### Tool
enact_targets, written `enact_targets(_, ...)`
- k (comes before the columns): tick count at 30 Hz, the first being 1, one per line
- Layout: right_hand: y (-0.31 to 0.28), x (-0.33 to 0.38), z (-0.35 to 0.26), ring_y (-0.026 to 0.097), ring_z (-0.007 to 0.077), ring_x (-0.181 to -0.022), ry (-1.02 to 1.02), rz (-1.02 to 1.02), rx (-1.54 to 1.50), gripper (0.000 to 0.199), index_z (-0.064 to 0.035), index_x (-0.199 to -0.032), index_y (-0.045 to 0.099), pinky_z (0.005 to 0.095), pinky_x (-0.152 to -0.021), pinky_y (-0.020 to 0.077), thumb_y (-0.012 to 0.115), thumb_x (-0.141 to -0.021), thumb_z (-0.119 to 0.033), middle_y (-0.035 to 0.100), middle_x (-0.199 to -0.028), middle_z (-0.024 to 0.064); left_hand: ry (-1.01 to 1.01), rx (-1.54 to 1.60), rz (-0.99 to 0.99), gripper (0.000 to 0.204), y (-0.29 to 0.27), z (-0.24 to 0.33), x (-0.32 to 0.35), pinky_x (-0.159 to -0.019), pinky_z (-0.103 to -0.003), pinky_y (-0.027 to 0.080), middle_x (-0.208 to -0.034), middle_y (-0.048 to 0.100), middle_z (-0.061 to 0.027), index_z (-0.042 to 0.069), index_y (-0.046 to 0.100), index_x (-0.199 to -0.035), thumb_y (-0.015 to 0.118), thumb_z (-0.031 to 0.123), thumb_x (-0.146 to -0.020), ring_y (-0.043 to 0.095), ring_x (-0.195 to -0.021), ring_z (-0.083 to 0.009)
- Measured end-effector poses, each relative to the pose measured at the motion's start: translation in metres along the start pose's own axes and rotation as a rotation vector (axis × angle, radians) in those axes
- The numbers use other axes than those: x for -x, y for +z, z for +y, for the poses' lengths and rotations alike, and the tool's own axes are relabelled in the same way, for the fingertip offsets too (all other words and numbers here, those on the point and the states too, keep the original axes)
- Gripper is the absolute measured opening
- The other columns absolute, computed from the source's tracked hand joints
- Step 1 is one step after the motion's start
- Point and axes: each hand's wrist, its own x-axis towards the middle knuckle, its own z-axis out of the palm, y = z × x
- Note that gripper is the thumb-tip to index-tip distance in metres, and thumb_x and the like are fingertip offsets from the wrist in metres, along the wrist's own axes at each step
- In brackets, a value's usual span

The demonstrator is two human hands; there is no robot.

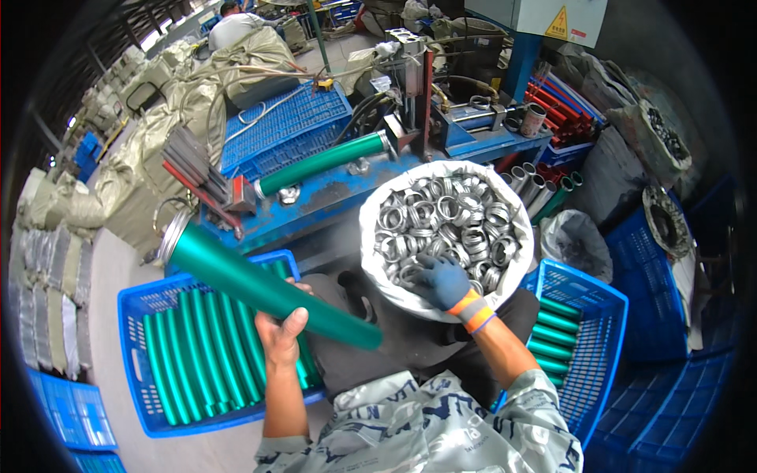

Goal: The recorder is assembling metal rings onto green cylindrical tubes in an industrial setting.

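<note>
My bare left hand [282,331] is closed around a long green metal tube [244,276]. The tube slants across my lap, and a silver threaded ring [173,236] sits on its upper left end. My right hand [443,281], in a dark blue glove with an orange cuff, reaches into a white sack [511,288] full of silver metal rings [448,207]. Its fingers are spread over the rings at the sack's near side; their tips are partly hidden. Another green tube [323,163] lies between the end pieces of a blue machine bench [315,201] ahead of me.
A blue crate [130,303] of green tubes stands at my left, and another blue crate [607,315] with tubes at my right. Beyond the bench are an upturned blue crate [288,126] and large woven sacks [256,59]. Red tubes [552,110] are stacked far right. A person [235,27] sits far back.
</note>
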Motion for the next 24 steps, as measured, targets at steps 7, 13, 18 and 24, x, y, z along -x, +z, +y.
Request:
enact_targets(7,-0.031,-0.003,-0.002,0.076,0.0184,-0.115,0.479,0.259,-2.002,0.043,0.0001,-0.142,0.072,0.0387,-0.116,0.0577,0.081,-0.110,-0.027,0.078,-0.124,0.0069,-0.168,0.459,0.121,0.052,0.001,-0.041,0.008,-0.104,-0.045,0.070,-0.148,0.074,-0.0213,0.004,0.070,-0.148,0.082,0.036,-0.109,0.077,-0.132,-0.0318)
enact_targets(13,-0.056,-0.016,-0.029,0.068,0.0259,-0.141,0.230,0.191,-1.841,0.099,0.0006,-0.182,0.031,0.0395,-0.124,0.0507,0.066,-0.113,-0.061,0.066,-0.159,0.0187,-0.269,0.584,0.099,0.052,0.037,-0.063,0.002,-0.107,-0.044,0.069,-0.144,0.078,-0.0173,0.002,0.070,-0.145,0.077,0.042,-0.113,0.078,-0.130,-0.0286)
enact_targets(18,-0.057,-0.022,-0.051,0.065,0.0202,-0.137,0.194,0.188,-1.391,0.122,0.0012,-0.185,0.023,0.0360,-0.122,0.0486,0.072,-0.105,-0.077,0.065,-0.157,0.0158,-0.273,0.492,0.156,0.054,0.042,-0.065,0.009,-0.107,-0.041,0.068,-0.144,0.077,-0.0162,0.001,0.069,-0.146,0.074,0.045,-0.114,0.078,-0.129,-0.0266)
enact_targets(24,-0.055,-0.030,-0.059,0.064,0.0128,-0.115,0.223,0.133,-1.173,0.102,0.0002,-0.187,0.005,0.0275,-0.108,0.0521,0.071,-0.110,-0.007,0.068,-0.132,0.0052,-0.230,0.545,0.168,0.046,0.031,-0.080,0.007,-0.105,-0.048,0.070,-0.149,0.075,-0.0167,0.008,0.064,-0.154,0.072,0.033,-0.116,0.078,-0.132,-0.0336)
